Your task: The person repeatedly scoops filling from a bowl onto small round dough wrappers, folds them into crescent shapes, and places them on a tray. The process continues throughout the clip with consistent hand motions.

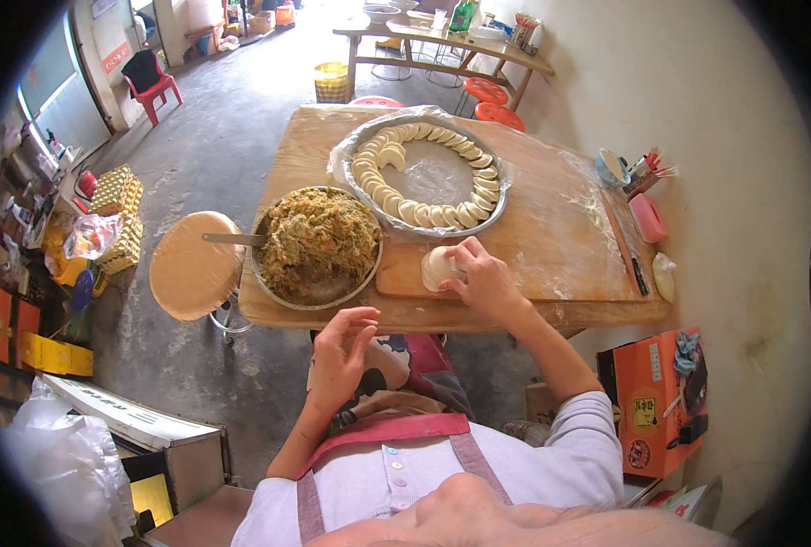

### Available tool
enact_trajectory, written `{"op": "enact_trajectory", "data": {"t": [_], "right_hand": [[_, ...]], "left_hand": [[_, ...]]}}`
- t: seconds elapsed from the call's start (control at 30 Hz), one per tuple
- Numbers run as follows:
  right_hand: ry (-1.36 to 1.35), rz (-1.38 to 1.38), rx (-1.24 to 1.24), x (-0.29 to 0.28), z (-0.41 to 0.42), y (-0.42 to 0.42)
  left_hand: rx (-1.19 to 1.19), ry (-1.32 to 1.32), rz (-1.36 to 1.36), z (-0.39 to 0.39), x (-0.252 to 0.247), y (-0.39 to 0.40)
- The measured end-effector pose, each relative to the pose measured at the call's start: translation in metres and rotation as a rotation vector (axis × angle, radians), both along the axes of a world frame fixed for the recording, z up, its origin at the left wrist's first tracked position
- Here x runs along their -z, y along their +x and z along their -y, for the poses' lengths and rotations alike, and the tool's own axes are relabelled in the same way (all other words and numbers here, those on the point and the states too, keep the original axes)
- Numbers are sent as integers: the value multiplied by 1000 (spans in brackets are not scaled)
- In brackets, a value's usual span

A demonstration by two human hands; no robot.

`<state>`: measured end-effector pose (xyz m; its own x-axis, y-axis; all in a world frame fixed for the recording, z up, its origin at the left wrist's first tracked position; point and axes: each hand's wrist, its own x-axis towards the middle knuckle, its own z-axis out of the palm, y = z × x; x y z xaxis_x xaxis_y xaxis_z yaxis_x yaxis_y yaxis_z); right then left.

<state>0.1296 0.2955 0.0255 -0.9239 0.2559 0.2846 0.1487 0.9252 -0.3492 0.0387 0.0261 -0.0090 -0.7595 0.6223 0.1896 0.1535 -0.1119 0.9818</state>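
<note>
My right hand [485,277] is over a wooden board at the near side of the table, its thumb and fingers pinching the right edge of a round dough wrapper [436,269]. Whether more wrappers lie under it is hard to tell. Held just off the table's front edge, my left hand [344,349] is empty, with loosely bent fingers apart. Ahead of it stands a metal bowl [256,275] heaped with chopped filling [320,239], a flat handle sticking out on the left. Beyond, a round tray [433,171] lined with plastic film carries a ring of folded dumplings [484,184].
A thin rolling pin [619,239] and a dark-handled knife [639,277] lie along the right of the wooden table [549,184]. Near the wall are a small bowl [612,169] and a pink container [648,217]. A round stool [197,267] stands left of the table.
</note>
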Motion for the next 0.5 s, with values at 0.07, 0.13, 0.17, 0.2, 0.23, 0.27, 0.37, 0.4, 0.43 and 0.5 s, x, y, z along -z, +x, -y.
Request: {"op": "enact_trajectory", "data": {"t": [0.07, 0.13, 0.17, 0.2, 0.23, 0.27, 0.37, 0.4, 0.43, 0.5], "right_hand": [[-44, -81, -8, 7, 0, 5], [-43, -108, -52, 12, -9, 4], [-42, -122, -75, 14, -12, 3], [-1, -124, -92, 12, -12, 4], [40, -126, -109, 10, -10, 4], [80, -128, -126, 9, -10, 5], [2, -112, -196, 7, -24, 7], [11, -107, -230, 6, -28, 8], [21, -101, -264, 4, -30, 8], [66, -95, -320, 1, -34, 7]], "left_hand": [[58, -16, -36, 0, 3, 5], [79, -11, -33, -1, 4, 9], [84, -31, -16, 1, 3, 11], [93, -49, -1, 2, 4, 12], [101, -67, 13, 4, 4, 13], [98, -47, 25, 5, 6, 14], [96, -2, 72, 8, 9, 18], [104, 1, 88, 9, 8, 19], [113, 5, 104, 9, 7, 19], [128, 16, 106, 9, 5, 20]]}}
